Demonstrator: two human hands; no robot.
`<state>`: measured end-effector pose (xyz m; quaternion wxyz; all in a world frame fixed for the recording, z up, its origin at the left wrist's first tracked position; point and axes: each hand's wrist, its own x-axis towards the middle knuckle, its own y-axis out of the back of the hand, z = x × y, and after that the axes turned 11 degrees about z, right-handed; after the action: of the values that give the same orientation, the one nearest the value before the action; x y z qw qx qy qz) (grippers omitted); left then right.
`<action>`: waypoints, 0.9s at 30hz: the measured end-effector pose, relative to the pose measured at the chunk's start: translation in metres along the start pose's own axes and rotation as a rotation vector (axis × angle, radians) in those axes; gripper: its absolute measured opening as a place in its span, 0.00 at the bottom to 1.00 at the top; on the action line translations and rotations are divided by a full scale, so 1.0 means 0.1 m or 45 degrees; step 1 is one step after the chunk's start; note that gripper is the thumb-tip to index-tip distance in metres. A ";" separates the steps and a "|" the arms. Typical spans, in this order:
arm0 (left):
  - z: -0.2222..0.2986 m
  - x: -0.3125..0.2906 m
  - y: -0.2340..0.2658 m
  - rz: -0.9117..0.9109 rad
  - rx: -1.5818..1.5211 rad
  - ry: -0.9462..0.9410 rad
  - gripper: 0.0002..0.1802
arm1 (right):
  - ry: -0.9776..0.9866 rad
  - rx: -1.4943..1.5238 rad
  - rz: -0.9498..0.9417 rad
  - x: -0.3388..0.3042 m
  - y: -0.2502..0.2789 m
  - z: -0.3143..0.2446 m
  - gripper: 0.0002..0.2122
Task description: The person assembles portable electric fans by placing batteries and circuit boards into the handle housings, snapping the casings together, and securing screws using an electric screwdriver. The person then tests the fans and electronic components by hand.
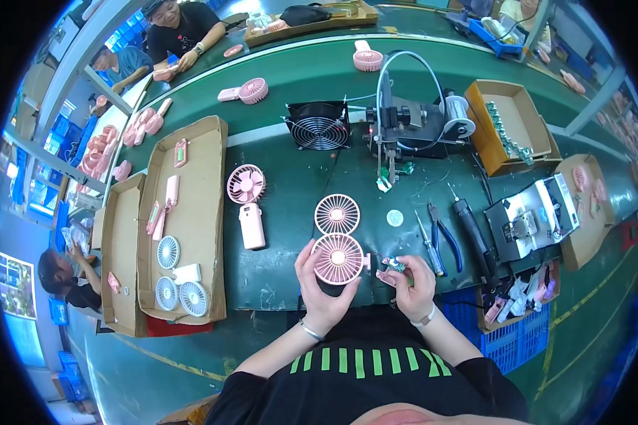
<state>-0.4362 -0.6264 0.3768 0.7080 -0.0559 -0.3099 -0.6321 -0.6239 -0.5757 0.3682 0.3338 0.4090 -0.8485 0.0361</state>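
Note:
A round pink fan head (338,259) with a slatted grille is in my left hand (322,287), its fingers curled around the rim. Just beyond it, a second pink round grille (337,213) lies on the green bench. My right hand (413,287) pinches a small green circuit board (393,263) together with a pink plastic piece (385,278), close to the right side of the fan head. Thin wires seem to run between board and fan head. To the left lies a pink handheld fan (247,185) with its handle (252,226) toward me.
Cardboard trays (217,212) with fan parts stand left. Ahead are a black cooling fan (319,126) and a soldering machine (411,127) with a wire spool. Right lie a screwdriver (432,248), pliers (444,237) and a soldering iron (473,234). Beyond, a belt (290,74) carries pink fans; people sit there.

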 end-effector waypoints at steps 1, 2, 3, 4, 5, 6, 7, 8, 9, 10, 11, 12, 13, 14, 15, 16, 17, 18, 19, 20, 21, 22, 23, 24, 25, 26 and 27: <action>-0.01 0.01 -0.02 0.001 -0.019 0.009 0.48 | -0.015 0.012 -0.004 0.02 0.00 0.00 0.12; 0.01 0.02 -0.02 -0.011 0.011 0.000 0.48 | -0.040 0.012 0.001 0.01 0.02 0.00 0.11; 0.00 0.02 -0.03 0.001 0.002 0.008 0.48 | 0.003 0.001 0.021 0.03 0.01 0.00 0.11; -0.02 0.03 -0.03 0.009 -0.011 0.015 0.48 | 0.013 -0.002 0.015 0.07 0.00 -0.01 0.11; -0.01 0.04 -0.02 0.054 0.007 -0.042 0.47 | 0.021 -0.013 0.014 0.08 0.00 -0.03 0.11; 0.02 0.05 -0.02 0.064 -0.004 -0.042 0.47 | 0.003 0.012 0.042 0.09 -0.01 -0.05 0.13; 0.00 0.03 -0.03 0.078 -0.021 -0.025 0.46 | 0.018 -0.014 0.046 0.08 0.00 -0.05 0.14; 0.00 0.03 -0.02 0.076 -0.033 -0.038 0.46 | 0.033 -0.028 0.045 0.07 0.00 -0.04 0.14; -0.01 0.02 0.00 0.077 -0.045 -0.054 0.46 | 0.070 -0.048 0.050 0.06 0.01 -0.04 0.15; -0.02 0.00 0.01 0.077 -0.101 -0.040 0.46 | 0.085 -0.031 0.070 0.05 0.01 -0.04 0.15; -0.03 -0.02 0.01 0.096 -0.158 -0.046 0.46 | 0.101 -0.008 0.084 0.04 0.01 -0.03 0.15; -0.04 -0.05 0.02 0.117 -0.211 -0.050 0.46 | 0.100 -0.028 0.097 0.03 0.01 -0.03 0.15; -0.05 -0.06 0.03 0.115 -0.154 -0.095 0.45 | 0.087 -0.009 0.109 0.01 0.02 -0.02 0.15; -0.05 -0.08 0.04 0.134 -0.151 -0.128 0.44 | 0.072 0.020 0.113 -0.01 0.01 -0.01 0.15; -0.05 -0.09 0.05 0.154 -0.144 -0.158 0.44 | 0.052 0.051 0.114 -0.04 0.01 -0.02 0.15; -0.03 -0.08 0.06 0.145 -0.102 -0.199 0.42 | 0.063 0.060 0.122 -0.04 0.02 -0.03 0.15; -0.04 -0.09 0.06 0.154 -0.109 -0.216 0.42 | 0.089 0.063 0.127 -0.04 0.02 -0.03 0.15; -0.05 -0.10 0.05 0.160 -0.112 -0.230 0.41 | 0.111 0.068 0.130 -0.03 0.02 -0.02 0.15; -0.06 -0.10 0.03 0.162 -0.102 -0.240 0.41 | 0.115 0.071 0.140 -0.05 0.02 0.02 0.15; -0.06 -0.08 0.05 0.142 -0.060 -0.248 0.41 | 0.134 0.051 0.152 -0.05 0.02 0.05 0.14; -0.07 -0.08 0.04 0.148 -0.057 -0.268 0.41 | 0.127 0.066 0.133 -0.06 0.03 0.07 0.13; -0.08 -0.07 0.02 0.170 -0.080 -0.298 0.41 | 0.178 0.077 0.148 -0.03 0.03 0.08 0.12; -0.07 -0.07 0.03 0.160 -0.030 -0.332 0.42 | 0.191 0.071 0.141 -0.02 0.04 0.08 0.12; -0.09 -0.06 0.00 0.189 -0.065 -0.361 0.42 | 0.185 0.093 0.156 -0.01 0.04 0.11 0.12; -0.10 -0.06 -0.01 0.187 -0.080 -0.366 0.42 | 0.177 0.075 0.124 -0.01 0.06 0.10 0.10; -0.10 -0.04 -0.03 0.191 -0.105 -0.381 0.42 | 0.145 0.113 0.121 -0.01 0.06 0.14 0.10; -0.08 -0.03 -0.03 0.166 -0.118 -0.379 0.43 | 0.117 0.150 0.120 -0.03 0.06 0.16 0.10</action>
<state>-0.4360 -0.6281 0.3676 0.6905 -0.2014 -0.3776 -0.5832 -0.6360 -0.5752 0.3556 0.3456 0.3855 -0.8470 0.1202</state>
